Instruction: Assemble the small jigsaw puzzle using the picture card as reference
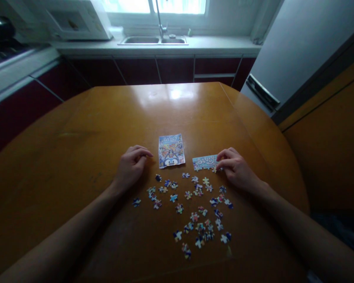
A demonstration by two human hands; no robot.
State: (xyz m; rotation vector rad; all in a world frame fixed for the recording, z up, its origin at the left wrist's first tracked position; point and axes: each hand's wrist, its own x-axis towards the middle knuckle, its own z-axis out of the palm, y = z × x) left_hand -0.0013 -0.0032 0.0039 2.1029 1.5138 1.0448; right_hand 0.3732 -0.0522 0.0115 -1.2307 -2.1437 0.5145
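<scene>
My right hand (235,167) is at the right end of a partly joined strip of puzzle (205,162). Its thumb and fingers pinch a small puzzle piece (214,169) at the strip's lower edge; the fingers hide part of that end. My left hand (132,163) rests on the table, fingers loosely stretched and apart, holding nothing. Just right of it lies a colourful reference picture (171,151) with a blue cartoon figure at its bottom. Below both, many loose puzzle pieces (179,208) are scattered, some overlapping in a cluster (206,232) nearer to me.
The brown wooden table (112,118) has rounded sides. Beyond it run a white counter (224,42) with a double sink (143,40) and a microwave (76,21). A fridge (297,43) stands at the right, a stove (6,51) at the far left.
</scene>
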